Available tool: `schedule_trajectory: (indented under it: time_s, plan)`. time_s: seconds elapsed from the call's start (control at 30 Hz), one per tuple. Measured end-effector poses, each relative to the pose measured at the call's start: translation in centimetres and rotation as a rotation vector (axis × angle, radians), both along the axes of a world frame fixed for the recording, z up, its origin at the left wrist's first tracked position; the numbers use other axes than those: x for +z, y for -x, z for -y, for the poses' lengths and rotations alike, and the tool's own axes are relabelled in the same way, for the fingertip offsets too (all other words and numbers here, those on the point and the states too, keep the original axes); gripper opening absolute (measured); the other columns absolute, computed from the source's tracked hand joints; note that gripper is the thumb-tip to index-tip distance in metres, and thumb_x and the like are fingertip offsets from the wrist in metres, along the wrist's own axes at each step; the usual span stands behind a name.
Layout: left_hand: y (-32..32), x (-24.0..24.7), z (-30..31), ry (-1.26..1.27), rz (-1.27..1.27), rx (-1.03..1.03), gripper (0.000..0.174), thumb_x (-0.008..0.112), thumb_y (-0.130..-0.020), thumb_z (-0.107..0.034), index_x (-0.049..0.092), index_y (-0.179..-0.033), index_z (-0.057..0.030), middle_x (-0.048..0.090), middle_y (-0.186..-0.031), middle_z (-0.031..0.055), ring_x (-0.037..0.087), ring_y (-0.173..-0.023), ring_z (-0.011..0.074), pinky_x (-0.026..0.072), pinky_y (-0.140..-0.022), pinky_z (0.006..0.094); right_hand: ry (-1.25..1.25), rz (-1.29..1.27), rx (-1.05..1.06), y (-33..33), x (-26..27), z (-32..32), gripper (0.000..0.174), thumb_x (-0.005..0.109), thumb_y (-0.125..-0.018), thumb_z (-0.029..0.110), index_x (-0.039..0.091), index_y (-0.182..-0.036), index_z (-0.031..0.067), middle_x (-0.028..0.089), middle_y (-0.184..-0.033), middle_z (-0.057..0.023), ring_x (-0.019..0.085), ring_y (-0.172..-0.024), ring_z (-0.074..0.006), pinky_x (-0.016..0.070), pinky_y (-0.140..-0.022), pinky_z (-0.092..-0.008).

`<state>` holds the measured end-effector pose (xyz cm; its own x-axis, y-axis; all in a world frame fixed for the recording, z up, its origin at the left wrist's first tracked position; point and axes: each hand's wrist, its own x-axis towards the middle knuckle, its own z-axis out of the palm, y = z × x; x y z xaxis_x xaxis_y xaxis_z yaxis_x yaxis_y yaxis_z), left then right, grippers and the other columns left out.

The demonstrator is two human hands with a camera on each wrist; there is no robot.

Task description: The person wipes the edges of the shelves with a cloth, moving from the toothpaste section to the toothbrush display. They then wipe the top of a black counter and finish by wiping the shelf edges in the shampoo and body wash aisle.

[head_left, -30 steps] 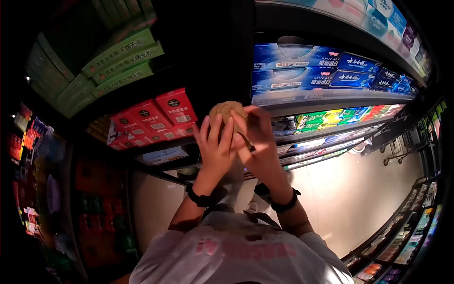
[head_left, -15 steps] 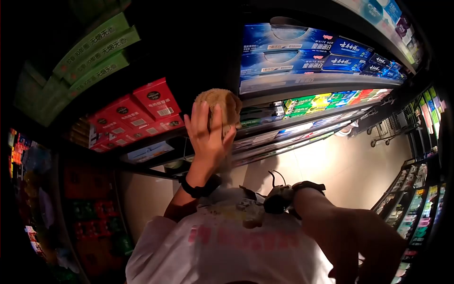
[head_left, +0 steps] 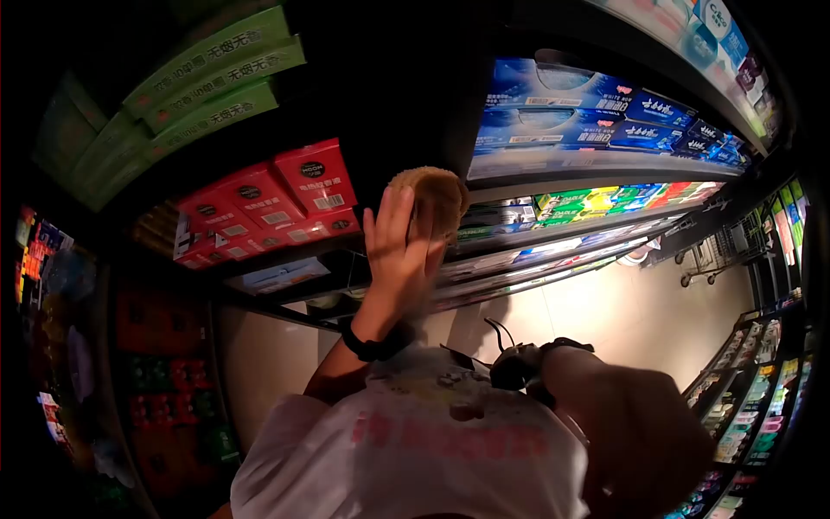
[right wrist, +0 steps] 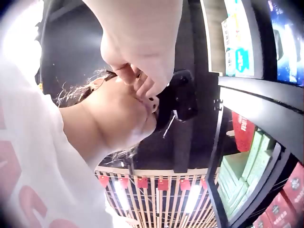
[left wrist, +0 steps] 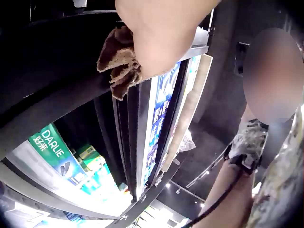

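One brown cloth (head_left: pixel 450 197), bunched, clamped in left hand (head_left: pixel 400 251); fingers laid over left side, bulk past fingertips. Held near right end of shelf (head_left: pixel 294 252). Right hand (right wrist: pixel 142 54) up at face, fingers bent; cannot tell whether gripping anything. Along shelf's front edge, upper row: three red boxes (head_left: pixel 316 179). Above: three lettered green boxes (head_left: pixel 216 84).

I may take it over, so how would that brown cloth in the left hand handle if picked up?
The brown cloth is probably floppy: it bunches into folds at the left hand. Its fuzzy surface suggests a fairly sure grip. It is likely light too, its edges looking thin in the left wrist view.
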<state>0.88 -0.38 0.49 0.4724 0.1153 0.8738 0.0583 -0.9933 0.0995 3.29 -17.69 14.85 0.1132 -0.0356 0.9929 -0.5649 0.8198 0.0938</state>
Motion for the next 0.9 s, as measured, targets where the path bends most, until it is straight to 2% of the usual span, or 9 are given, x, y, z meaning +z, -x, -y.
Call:
schedule_trajectory:
  time_s: [0.13,0.23,0.37,0.47,0.6,0.67,0.73,0.77,0.9]
  plan:
    - [-0.1,0.1,-0.5,0.028,0.059,-0.031,0.047,0.066,-0.074,-0.011,0.055,-0.119,-0.0021,0.035,-0.139,0.0184,0.033,-0.128,0.041,0.0197,-0.104,0.0564,0.634,0.19,-1.523,-2.5,-4.6,-2.7,0.026,0.055,-0.068,-0.004,0.059,-0.092,0.0013,0.06,-0.099,-0.0146,0.057,-0.083,-0.0272,0.0448,-0.076,-0.0351]
    - [-0.7,0.4,-0.7,-0.015,0.12,0.079,0.047,0.065,-0.071,-0.014,0.06,-0.118,-0.0129,0.04,-0.138,0.0111,0.038,-0.127,0.0341,0.0277,-0.099,0.0566,0.75,0.41,-1.929,-4.4,-10.8,-6.0,0.046,0.054,-0.069,-0.006,0.056,-0.114,0.0002,0.049,-0.122,-0.0203,0.049,-0.109,-0.0356,0.0399,-0.09,-0.0405]
    - [-0.4,5.6,-0.9,0.045,-0.08,0.087,0.049,0.06,-0.076,-0.019,0.054,-0.124,-0.0158,0.04,-0.139,0.0075,0.034,-0.13,0.0345,0.026,-0.098,0.0592,0.647,0.374,-2.071,-4.0,-8.0,-7.4,0.046,0.051,-0.074,0.003,0.052,-0.12,-0.0003,0.043,-0.13,-0.0209,0.043,-0.116,-0.0404,0.0358,-0.097,-0.0467]
    - [-1.5,9.4,-1.1,-0.037,0.223,0.1,0.051,0.057,-0.077,-0.02,0.05,-0.127,-0.0129,0.042,-0.138,0.0073,0.034,-0.13,0.0329,0.0269,-0.1,0.0508,0.508,0.367,-2.151,-4.1,-3.4,-8.3,0.049,0.052,-0.073,0.006,0.05,-0.122,-0.0007,0.043,-0.128,-0.0216,0.044,-0.114,-0.0412,0.0344,-0.097,-0.0465]
    - [-1.7,6.8,-0.9,-0.019,0.185,0.109,0.051,0.055,-0.077,-0.024,0.05,-0.127,-0.0119,0.039,-0.141,0.0084,0.033,-0.131,0.0312,0.0266,-0.102,0.0471,0.678,0.332,-2.15,-3.4,-4.7,-8.3,0.047,0.056,-0.072,0.007,0.051,-0.118,0.0002,0.047,-0.122,-0.0199,0.046,-0.109,-0.0389,0.0372,-0.092,-0.0449]
    - [0.2,4.7,0.2,0.126,-0.4,0.197,0.052,0.054,-0.078,-0.025,0.049,-0.128,-0.0114,0.038,-0.14,0.0074,0.037,-0.128,0.03,0.0279,-0.103,0.0449,0.742,0.345,-2.112,-3.6,-9.5,-8.3,0.047,0.058,-0.072,0.005,0.05,-0.118,-0.0011,0.05,-0.118,-0.0208,0.048,-0.107,-0.0377,0.0376,-0.091,-0.0446]
    - [-0.3,-1.6,-0.1,0.046,-0.03,0.09,0.054,0.056,-0.075,-0.022,0.048,-0.127,-0.0111,0.044,-0.131,0.0072,0.045,-0.118,0.03,0.0342,-0.1,0.0409,0.817,0.322,-2.046,-3.7,-14.3,-8.2,0.05,0.063,-0.071,0.006,0.049,-0.119,-0.0006,0.053,-0.11,-0.0203,0.05,-0.102,-0.0373,0.0407,-0.087,-0.0429]
    - [0.7,-2.4,0.4,0.277,-0.297,0.018,0.046,0.053,-0.078,-0.02,0.054,-0.119,0.0017,0.05,-0.125,0.0205,0.041,-0.121,0.0438,0.037,-0.094,0.0521,0.813,0.316,-2.044,-3.8,-15.0,-8.4,0.05,0.063,-0.071,0.006,0.049,-0.119,-0.0006,0.053,-0.11,-0.0203,0.05,-0.102,-0.0373,0.0407,-0.087,-0.0429]
    - [0.3,-1.9,0.4,0.094,-0.139,0.015,0.047,0.056,-0.075,-0.017,0.053,-0.119,0.0017,0.044,-0.129,0.023,0.04,-0.12,0.0438,0.0377,-0.095,0.0517,1.055,0.249,-1.972,-4.1,-15.1,-8.3,0.057,0.066,-0.065,0.002,0.05,-0.119,0.0005,0.052,-0.101,-0.0182,0.052,-0.094,-0.0343,0.0451,-0.08,-0.038]
